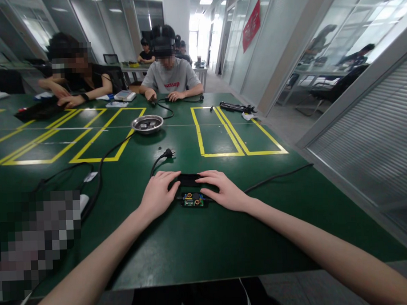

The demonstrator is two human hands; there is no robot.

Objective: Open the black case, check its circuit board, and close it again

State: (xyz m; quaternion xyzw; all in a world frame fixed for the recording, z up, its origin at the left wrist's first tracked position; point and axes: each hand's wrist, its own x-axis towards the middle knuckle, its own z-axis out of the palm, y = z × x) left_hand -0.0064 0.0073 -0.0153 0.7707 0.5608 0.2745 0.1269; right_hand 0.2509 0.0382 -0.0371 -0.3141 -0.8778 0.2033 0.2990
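Note:
Between both hands is a dark, shallow rectangular plastic cover, gripped at its two ends. My left hand has fingers and thumb closed on its left end. On the right end, the fingertips of my right hand are closed, with the thumb lower down. Just nearer to me lies an adapter circuit board with copper-wound coils, seated in a black case half. A cord seems to leave it on each side, passing behind my hands. A black power plug on a cord lies beyond my left hand.
A metal bowl with small parts stands farther back. Yellow tape marks rectangles on the green table. A black folded tool lies at the far right. A cable runs right. Two people sit across; a blurred patch covers the left.

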